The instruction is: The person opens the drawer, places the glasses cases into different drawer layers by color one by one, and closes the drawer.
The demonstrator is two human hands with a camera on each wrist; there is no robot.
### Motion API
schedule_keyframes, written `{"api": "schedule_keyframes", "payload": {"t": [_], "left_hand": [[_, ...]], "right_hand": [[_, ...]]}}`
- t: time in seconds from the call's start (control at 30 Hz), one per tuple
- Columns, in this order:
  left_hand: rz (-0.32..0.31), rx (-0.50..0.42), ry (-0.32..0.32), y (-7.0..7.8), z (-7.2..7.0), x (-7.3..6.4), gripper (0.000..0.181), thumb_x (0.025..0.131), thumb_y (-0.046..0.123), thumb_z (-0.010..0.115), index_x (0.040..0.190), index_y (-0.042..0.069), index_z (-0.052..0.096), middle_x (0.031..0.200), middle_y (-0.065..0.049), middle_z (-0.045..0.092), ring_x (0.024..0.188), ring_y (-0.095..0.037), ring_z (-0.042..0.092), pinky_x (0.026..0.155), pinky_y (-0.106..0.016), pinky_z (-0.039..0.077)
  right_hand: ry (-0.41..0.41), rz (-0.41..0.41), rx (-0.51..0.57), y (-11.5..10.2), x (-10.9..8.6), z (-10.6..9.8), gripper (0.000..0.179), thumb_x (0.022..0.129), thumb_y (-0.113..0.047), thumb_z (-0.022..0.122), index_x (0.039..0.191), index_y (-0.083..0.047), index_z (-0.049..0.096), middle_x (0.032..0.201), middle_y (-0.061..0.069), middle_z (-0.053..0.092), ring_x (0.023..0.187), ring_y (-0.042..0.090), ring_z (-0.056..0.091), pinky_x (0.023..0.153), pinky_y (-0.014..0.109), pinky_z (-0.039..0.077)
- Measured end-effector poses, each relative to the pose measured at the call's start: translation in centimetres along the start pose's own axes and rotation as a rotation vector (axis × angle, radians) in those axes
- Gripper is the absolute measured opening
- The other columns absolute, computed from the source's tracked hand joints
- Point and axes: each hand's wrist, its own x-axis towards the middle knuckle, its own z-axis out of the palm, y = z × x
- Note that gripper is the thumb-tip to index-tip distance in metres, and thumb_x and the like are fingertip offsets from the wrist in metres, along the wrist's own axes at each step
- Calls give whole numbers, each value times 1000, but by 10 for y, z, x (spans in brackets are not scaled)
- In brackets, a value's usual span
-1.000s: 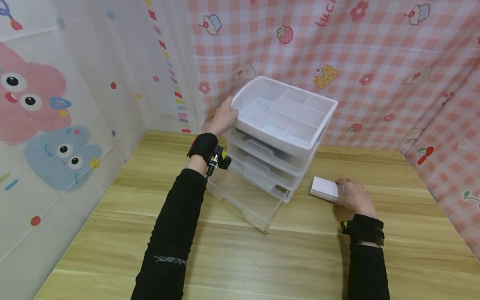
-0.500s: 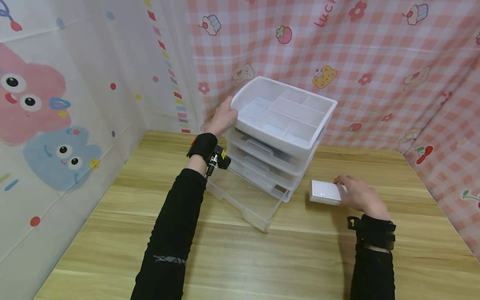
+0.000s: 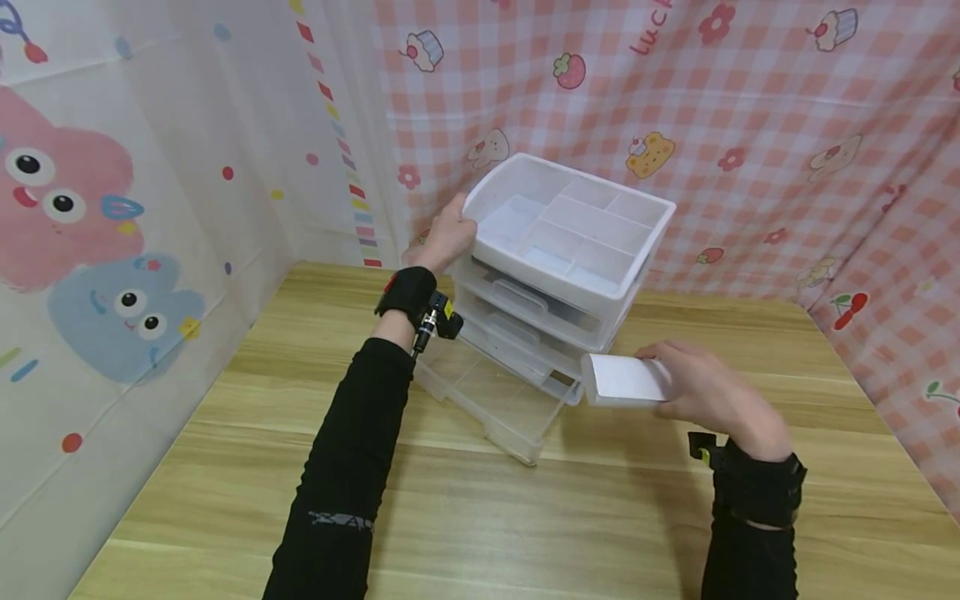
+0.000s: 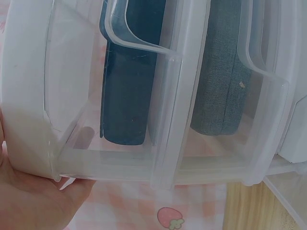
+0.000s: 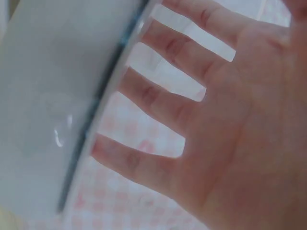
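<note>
A white drawer organizer [image 3: 547, 271] stands at the back of the table, turned at an angle, with a divided open tray on top. My left hand [image 3: 446, 233] grips the tray's left side. The clear bottom drawer [image 3: 487, 400] is pulled out toward the front. Through two closed drawers in the left wrist view, a dark blue case [image 4: 129, 96] and a grey-blue fabric-like case [image 4: 220, 81] show. My right hand [image 3: 705, 392] holds a white case [image 3: 626, 379] with a rounded end, just right of the organizer. In the right wrist view, spread fingertips touch the case's edge.
The wood-grain table [image 3: 480, 517] spreads in front of the organizer. A pink checked curtain [image 3: 750, 217] hangs close behind it, and a white patterned curtain [image 3: 247, 108] borders the left side.
My right hand has lifted the white case off the table and brought it left, close to the organizer. The left hand and organizer have stayed put.
</note>
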Motion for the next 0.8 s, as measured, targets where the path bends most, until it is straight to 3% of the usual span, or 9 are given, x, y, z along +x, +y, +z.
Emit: {"api": "schedule_keyframes", "payload": {"t": [0.37, 0.57, 0.8], "left_hand": [[4, 7, 2, 0, 0, 0, 46, 87, -1, 39, 132, 5, 41, 137, -12, 48, 120, -25, 45, 107, -43, 37], [9, 6, 9, 0, 0, 1, 47, 86, -2, 39, 132, 4, 42, 136, -13, 49, 121, -25, 45, 107, -43, 37], [13, -6, 5, -1, 1, 1, 48, 86, -2, 39, 133, 5, 41, 136, -13, 49, 120, -26, 45, 107, -44, 37]], "right_hand": [[57, -172, -38, -51, 17, 16, 64, 66, -16, 82, 123, -6, 57, 114, 15, 63, 93, 26, 62, 76, 43, 53], [117, -188, -128, -74, 37, 36, 59, 68, -21, 81, 119, -1, 58, 109, 15, 64, 83, 25, 63, 68, 40, 53], [182, -168, -247, -99, 63, 54, 58, 66, -29, 82, 113, -3, 62, 101, 12, 65, 83, 27, 63, 64, 41, 53]]}}
